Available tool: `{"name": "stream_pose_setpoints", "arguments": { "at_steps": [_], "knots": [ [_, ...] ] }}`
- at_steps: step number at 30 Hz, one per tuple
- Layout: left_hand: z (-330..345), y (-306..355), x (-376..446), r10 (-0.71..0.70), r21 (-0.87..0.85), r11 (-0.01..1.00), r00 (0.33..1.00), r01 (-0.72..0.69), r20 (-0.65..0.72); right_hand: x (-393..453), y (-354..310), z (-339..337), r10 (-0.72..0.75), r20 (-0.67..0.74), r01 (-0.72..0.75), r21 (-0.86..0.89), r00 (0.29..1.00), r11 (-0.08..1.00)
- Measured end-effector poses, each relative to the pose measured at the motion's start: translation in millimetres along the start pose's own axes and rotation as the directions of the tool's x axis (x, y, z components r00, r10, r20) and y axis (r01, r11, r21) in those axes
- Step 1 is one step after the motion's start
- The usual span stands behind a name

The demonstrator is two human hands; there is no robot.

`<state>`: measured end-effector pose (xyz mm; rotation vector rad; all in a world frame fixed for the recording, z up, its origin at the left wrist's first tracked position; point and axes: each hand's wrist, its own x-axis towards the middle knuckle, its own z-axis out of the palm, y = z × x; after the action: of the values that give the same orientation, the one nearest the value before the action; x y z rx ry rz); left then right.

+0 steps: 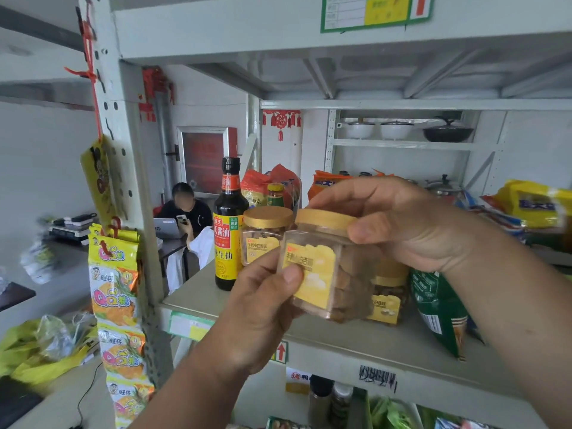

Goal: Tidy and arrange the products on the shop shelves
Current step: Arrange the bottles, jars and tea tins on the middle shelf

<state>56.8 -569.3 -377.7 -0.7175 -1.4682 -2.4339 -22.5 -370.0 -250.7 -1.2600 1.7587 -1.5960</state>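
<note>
A person stands at a pale metal shop shelf point(387, 345), holding a clear square jar point(325, 267) with a gold lid and yellow label in both hands. The jar is raised in front of the shelf board, clear of it and tilted, its lid leaning back toward the shelf. The left hand point(263, 308) grips the jar's lower part from the left, thumb pressed on the label. The right hand point(399, 224) curls over the lid and shoulder from the right, thumb at the front. Both hands touch the jar; neither is nearer.

Just behind the held jar, standing upright on the shelf, is a matching second jar point(266, 233). Left of that stands a tall soy sauce bottle point(227, 224). A third jar point(388, 292) stands behind the held jar to its right, largely covered by it. A green bag point(439, 305) leans further right.

The coming move likely depends on bringing the jar upright, its long axis vertical, and setting it down near its matches, beyond the hands.

The held jar's label is blurred, its contents only brownish pieces. Packets behind the jars are partly blocked by the right hand.
</note>
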Motion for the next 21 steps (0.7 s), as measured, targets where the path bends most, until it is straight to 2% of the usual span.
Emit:
{"name": "stream_pose_setpoints", "arguments": {
  "at_steps": [2, 4, 7, 9, 11, 14, 18, 21],
  "knots": [
    [0.8, 3.1, 0.5, 0.072, 0.159, 0.986, 0.994, -0.059, -0.080, -2.1, -4.3, 4.6, 0.024, -0.142, -0.055, -0.215, 0.990, 0.975],
    [2.4, 3.2, -0.1, 0.134, 0.313, 0.945, 0.986, -0.095, -0.103, -2.1, -8.2, 11.8, 0.028, -0.258, -0.132, -0.398, 0.966, 0.908],
    [2.2, -2.8, -1.8, 0.192, 0.467, 0.872, 0.980, -0.144, -0.056, 2.0, -9.3, 19.1, 0.044, -0.311, -0.197, -0.482, 0.949, 0.853],
    [-3.0, -7.7, -2.3, 0.230, 0.631, 0.766, 0.969, -0.123, -0.090, 7.1, -5.7, 17.9, 0.055, -0.338, -0.255, -0.584, 0.940, 0.771],
    [-8.0, -11.4, -2.1, 0.264, 0.756, 0.654, 0.947, -0.037, -0.182, 14.0, -0.5, 16.0, 0.104, -0.345, -0.324, -0.681, 0.933, 0.657],
    [-11.7, -17.6, -2.5, 0.293, 0.803, 0.593, 0.917, 0.047, -0.270, 24.3, 11.5, 12.7, 0.204, -0.284, -0.349, -0.730, 0.937, 0.588],
    [-16.2, -32.3, -0.7, 0.281, 0.867, 0.493, 0.929, 0.075, -0.240, 36.8, 29.5, 8.4, 0.271, -0.237, -0.348, -0.785, 0.933, 0.513],
    [-18.7, -43.2, 3.1, 0.312, 0.946, 0.317, 0.935, 0.064, -0.168, 40.9, 40.6, 8.0, 0.289, -0.245, -0.355, -0.825, 0.926, 0.440]
  ]
}}
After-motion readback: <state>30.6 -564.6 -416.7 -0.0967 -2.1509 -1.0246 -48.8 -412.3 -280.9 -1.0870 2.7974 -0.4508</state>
